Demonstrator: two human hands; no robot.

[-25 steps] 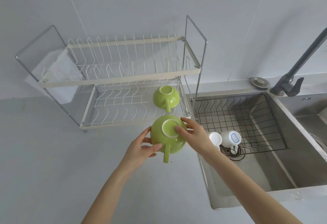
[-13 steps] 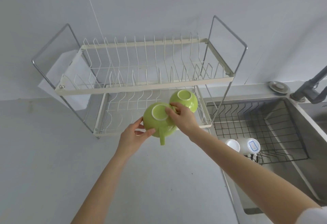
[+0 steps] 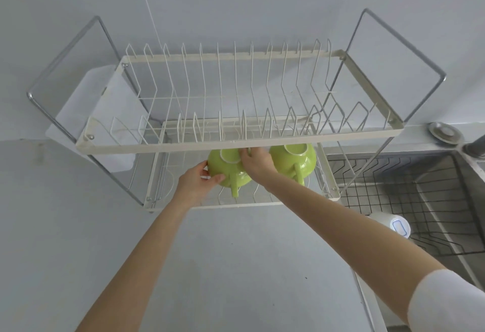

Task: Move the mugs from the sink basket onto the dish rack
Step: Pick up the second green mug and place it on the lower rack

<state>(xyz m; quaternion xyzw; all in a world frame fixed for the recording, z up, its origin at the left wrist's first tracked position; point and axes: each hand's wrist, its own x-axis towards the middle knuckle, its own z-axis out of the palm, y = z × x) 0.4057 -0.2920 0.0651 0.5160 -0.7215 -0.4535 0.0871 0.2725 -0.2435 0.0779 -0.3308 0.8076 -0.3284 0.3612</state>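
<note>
A green mug (image 3: 231, 167) is upside down over the lower tier of the cream two-tier dish rack (image 3: 236, 145), handle pointing toward me. My left hand (image 3: 195, 183) grips its left side and my right hand (image 3: 258, 162) holds its upturned base. Whether it rests on the wires I cannot tell. Just to its right a second green mug (image 3: 295, 161) sits upside down on the same tier. A white mug (image 3: 393, 224) with a blue mark lies in the black wire sink basket (image 3: 393, 190), partly hidden by my right arm.
The rack's upper tier front bar hides the mugs' tops. A white board (image 3: 86, 119) leans at the rack's left end. The steel sink (image 3: 451, 200) lies to the right, with a round cap (image 3: 444, 132) and the tap base (image 3: 475, 148) at its back edge. Grey counter (image 3: 236, 266) spreads below.
Both hands have carried the green mug forward from in front of the rack into the lower tier, beside the other green mug. The camera has come closer.
</note>
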